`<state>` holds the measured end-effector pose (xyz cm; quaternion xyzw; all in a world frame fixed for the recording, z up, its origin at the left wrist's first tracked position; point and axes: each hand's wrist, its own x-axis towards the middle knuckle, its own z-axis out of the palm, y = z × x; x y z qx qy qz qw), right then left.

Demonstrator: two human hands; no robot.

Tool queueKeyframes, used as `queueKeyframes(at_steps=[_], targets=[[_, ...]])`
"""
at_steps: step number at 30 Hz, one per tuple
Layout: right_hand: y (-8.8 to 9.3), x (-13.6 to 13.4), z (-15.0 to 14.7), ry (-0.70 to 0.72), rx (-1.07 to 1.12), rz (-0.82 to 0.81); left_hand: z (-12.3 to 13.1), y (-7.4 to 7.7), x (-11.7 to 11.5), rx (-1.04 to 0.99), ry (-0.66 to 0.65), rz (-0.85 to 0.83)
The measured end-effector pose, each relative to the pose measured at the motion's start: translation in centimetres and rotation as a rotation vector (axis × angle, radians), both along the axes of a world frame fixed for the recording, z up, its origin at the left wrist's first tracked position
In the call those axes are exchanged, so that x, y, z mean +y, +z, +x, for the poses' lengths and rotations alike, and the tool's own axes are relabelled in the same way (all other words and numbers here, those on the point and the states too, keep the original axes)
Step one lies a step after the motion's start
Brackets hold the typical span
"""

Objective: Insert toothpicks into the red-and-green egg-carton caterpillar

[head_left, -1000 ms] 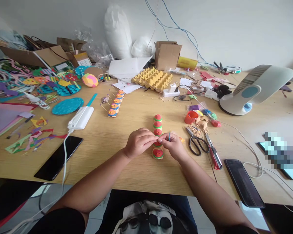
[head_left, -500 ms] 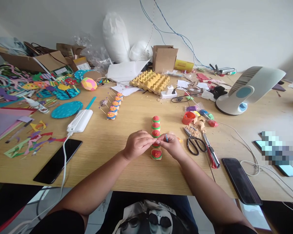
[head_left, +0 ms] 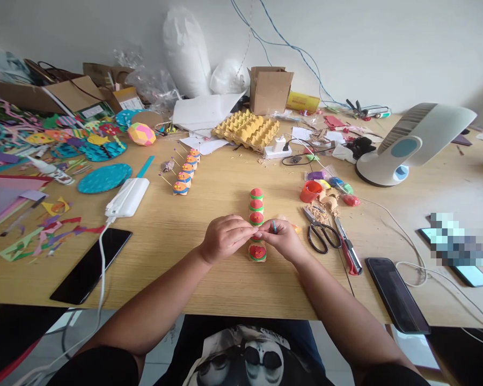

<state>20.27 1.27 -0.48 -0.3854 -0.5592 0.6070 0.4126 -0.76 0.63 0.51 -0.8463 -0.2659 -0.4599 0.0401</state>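
Observation:
A row of red-and-green egg-carton cups point(head_left: 256, 205), like a caterpillar, lies on the table before me. The nearest cup point(head_left: 258, 252) carries small orange dots. Above the row, my left hand point(head_left: 228, 238) and my right hand point(head_left: 280, 238) meet fingertip to fingertip. Both are closed in a pinch, and whatever is between the fingers is too small to make out. They cover part of the row. A finished-looking orange-and-blue caterpillar point(head_left: 186, 172) with pins sticking out stands further back on the left.
Black-handled scissors point(head_left: 324, 237) and a red utility knife point(head_left: 349, 249) lie right of my hands, near a red tub point(head_left: 310, 191). A white fan point(head_left: 406, 147) stands at the right. Phones point(head_left: 397, 295), a power bank point(head_left: 127, 197) and paper scraps surround the work area.
The view has shifted slightly. Both hands keep nearly the same pinch over the row, and nothing on the table has visibly moved.

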Motion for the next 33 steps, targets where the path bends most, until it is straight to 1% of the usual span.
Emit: queueKeyframes(at_steps=[4, 8, 11, 14, 17, 21, 26, 33], targets=[[0.3, -0.1, 0.0, 0.012, 0.010, -0.008, -0.3, 0.1, 0.0, 0.005, -0.045, 0.039], [0.4, -0.2, -0.1, 0.051, 0.055, -0.053, -0.3, 0.1, -0.2, -0.021, -0.054, 0.029], [0.6, -0.1, -0.1, 0.016, 0.134, -0.103, -0.1, 0.3, -0.4, -0.075, -0.035, -0.024], [1.2, 0.3, 0.1, -0.093, 0.267, -0.179, -0.1, 0.6, -0.2, -0.151, 0.019, -0.095], [1.7, 0.7, 0.3, -0.161, 0.297, -0.205, -0.1, 0.6, 0.0, -0.189, 0.065, -0.159], [1.6, 0.7, 0.1, -0.135, 0.263, -0.205, 0.0, 0.3, 0.2, -0.210, 0.066, -0.214], [1.2, 0.5, -0.1, -0.128, 0.221, -0.252, 0.2, -0.1, 0.2, -0.252, 0.043, -0.290], [1.3, 0.8, 0.2, -0.113, 0.365, -0.276, 0.3, -0.5, 0.4, -0.315, 0.094, -0.418]])
